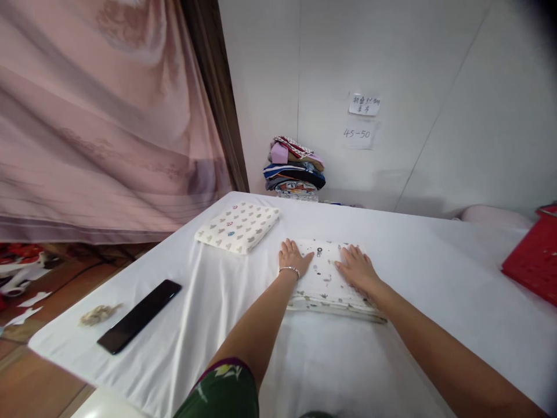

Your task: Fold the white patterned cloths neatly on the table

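A folded white cloth [324,277] with small dark and grey prints lies in layers on the white-covered table [217,325]. My left hand [294,258], with a bracelet at the wrist, rests flat on its left side, fingers spread. On its right side my right hand [357,268] lies palm down, fingers also apart. Neither hand grips anything. To the left, another folded cloth [238,227], cream with grey printed shapes, sits apart from my hands.
A black phone-like slab [139,316] and a small beige tangle [99,314] lie on the table's left. Beyond the far edge stands a stack of folded fabrics [295,168] against the wall. A red basket [533,255] is at the right; a pink curtain [108,116] hangs left.
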A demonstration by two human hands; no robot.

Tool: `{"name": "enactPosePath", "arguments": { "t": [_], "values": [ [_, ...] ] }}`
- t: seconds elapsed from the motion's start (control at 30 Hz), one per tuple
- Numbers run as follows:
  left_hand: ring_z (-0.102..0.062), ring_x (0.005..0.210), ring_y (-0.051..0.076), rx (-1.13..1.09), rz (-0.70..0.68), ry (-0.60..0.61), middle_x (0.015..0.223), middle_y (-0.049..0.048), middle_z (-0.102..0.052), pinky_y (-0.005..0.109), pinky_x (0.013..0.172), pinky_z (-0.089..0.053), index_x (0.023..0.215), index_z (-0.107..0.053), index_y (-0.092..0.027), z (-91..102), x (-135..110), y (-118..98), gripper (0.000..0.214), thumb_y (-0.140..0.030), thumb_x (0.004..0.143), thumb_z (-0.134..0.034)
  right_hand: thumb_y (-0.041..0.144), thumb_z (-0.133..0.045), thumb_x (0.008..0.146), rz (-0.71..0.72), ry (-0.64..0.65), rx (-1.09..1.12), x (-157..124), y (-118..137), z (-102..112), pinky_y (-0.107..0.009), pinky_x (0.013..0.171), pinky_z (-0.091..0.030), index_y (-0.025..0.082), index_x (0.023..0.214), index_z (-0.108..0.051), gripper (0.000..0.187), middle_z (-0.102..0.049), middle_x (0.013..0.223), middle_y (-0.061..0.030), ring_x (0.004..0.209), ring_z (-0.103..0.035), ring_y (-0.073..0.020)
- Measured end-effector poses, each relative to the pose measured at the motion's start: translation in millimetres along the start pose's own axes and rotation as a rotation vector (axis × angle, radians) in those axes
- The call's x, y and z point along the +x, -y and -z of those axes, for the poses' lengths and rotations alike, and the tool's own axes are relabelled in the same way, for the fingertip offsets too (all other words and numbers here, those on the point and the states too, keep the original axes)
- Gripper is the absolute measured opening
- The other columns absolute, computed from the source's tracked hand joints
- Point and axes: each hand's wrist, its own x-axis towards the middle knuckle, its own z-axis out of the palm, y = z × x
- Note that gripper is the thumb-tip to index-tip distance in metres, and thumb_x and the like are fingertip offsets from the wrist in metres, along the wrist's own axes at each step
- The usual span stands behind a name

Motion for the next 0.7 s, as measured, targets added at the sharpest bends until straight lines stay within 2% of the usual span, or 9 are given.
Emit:
{"name": "enactPosePath", "arguments": {
  "t": [0.13,0.43,0.5,0.6,0.7],
  "values": [
    [-0.006,0.136,0.030,0.019,0.000,-0.012,0.149,0.0141,-0.010,0.041,0.108,-0.017,0.141,-0.020,-0.005,0.7,-0.5,-1.6,0.093,-0.071,0.075,-0.017,0.056,-0.024,0.086,-0.055,-0.047,0.021,-1.5,-8.8,-0.8,-0.045,0.107,-0.015,0.013,0.140,-0.024,0.069,-0.011,0.149,-0.0108,0.136,-0.004,-0.0262],
    [-0.007,0.136,0.028,-0.049,0.005,-0.024,0.149,0.0117,-0.011,0.041,0.108,-0.018,0.139,-0.023,-0.009,7.0,-3.9,-1.3,0.086,-0.068,0.077,-0.025,0.054,-0.029,0.087,-0.018,-0.092,0.123,0.1,-17.5,-9.4,-0.041,0.105,-0.024,0.013,0.137,-0.031,0.065,-0.017,0.148,-0.0119,0.136,-0.007,-0.0258],
    [-0.012,0.136,0.027,-0.084,0.013,-0.047,0.149,0.0116,-0.014,0.041,0.107,-0.021,0.137,-0.027,-0.011,9.2,-3.1,-0.1,0.079,-0.064,0.079,-0.028,0.050,-0.032,0.087,-0.011,-0.112,0.202,1.9,-20.7,-8.4,-0.041,0.106,-0.023,0.015,0.134,-0.035,0.059,-0.018,0.148,-0.0106,0.136,-0.008,-0.0257],
    [-0.026,0.131,0.027,-0.142,0.064,-0.074,0.146,0.0129,-0.022,0.040,0.103,-0.027,0.133,-0.034,-0.015,15.1,-3.4,4.2,0.066,-0.056,0.082,-0.032,0.041,-0.035,0.086,-0.095,-0.131,0.318,-0.9,-28.3,-5.3,-0.040,0.107,-0.023,0.016,0.132,-0.040,0.053,-0.020,0.147,-0.0095,0.135,-0.013,-0.0245],
    [-0.037,0.125,0.028,-0.166,0.089,-0.073,0.137,0.0160,-0.039,0.039,0.098,-0.033,0.128,-0.038,-0.014,23.5,-7.6,13.3,0.059,-0.050,0.082,-0.040,0.037,-0.037,0.084,-0.208,-0.129,0.412,-12.9,-36.8,-2.0,-0.035,0.106,-0.026,0.014,0.137,-0.033,0.057,-0.026,0.145,-0.0104,0.132,-0.025,-0.0222]
  ]
}}
